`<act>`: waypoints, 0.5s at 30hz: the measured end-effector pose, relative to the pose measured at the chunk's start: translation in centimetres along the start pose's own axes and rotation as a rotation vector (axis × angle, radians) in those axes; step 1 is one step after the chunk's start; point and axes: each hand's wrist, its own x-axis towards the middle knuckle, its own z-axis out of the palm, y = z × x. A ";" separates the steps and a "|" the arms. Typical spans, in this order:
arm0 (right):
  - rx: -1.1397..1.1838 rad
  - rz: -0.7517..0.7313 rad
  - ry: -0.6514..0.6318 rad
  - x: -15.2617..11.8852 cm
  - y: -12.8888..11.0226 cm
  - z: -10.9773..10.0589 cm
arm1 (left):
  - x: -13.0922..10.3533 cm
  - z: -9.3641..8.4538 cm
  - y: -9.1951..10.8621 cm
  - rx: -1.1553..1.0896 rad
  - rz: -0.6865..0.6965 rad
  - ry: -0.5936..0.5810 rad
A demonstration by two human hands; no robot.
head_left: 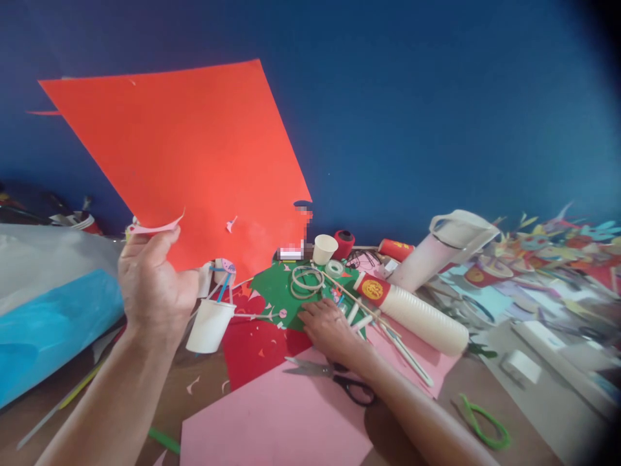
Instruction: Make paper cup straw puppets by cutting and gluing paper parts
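My left hand [154, 275] is raised at the left with its fingers closed on a curved pink paper piece [156, 227]. Just right of that wrist, a white paper cup [209, 327] holds straws, one of them blue. My right hand [330, 327] reaches low over the green paper [272, 285], fingers stretched out and lying near short white paper rolls [353, 315]. Whether its fingertips touch anything small is hard to see. Black-handled scissors [310, 368] lie with blades apart on pink paper [272, 414], close below the right forearm.
A large orange-red sheet [194, 142] stands against the blue wall [436, 97]. A long stack of paper cups [417, 317], a white jug [427, 255] and a tape roll [334, 268] sit beyond my right hand. Green-handled scissors [485, 424] lie at lower right, a blue-wrapped bundle [63, 330] at left.
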 end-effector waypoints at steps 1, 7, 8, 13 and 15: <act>0.024 -0.032 -0.012 -0.1 0.4 -0.3 | 0.0 -0.1 -0.1 0.005 0.017 -0.003; 0.128 -0.162 0.066 -1.4 1.7 -2.9 | 0.3 -0.8 -1.0 -0.029 0.080 -0.055; 0.143 -0.203 0.041 -1.8 1.4 -3.2 | 0.3 -0.9 -1.1 -0.031 0.088 -0.053; 0.194 -0.242 -0.050 -4.4 0.1 -2.2 | 0.2 -0.9 -0.9 -0.013 0.091 -0.028; 0.193 -0.202 -0.039 -5.6 -0.1 -1.4 | -0.1 -0.6 -0.9 0.001 0.091 -0.043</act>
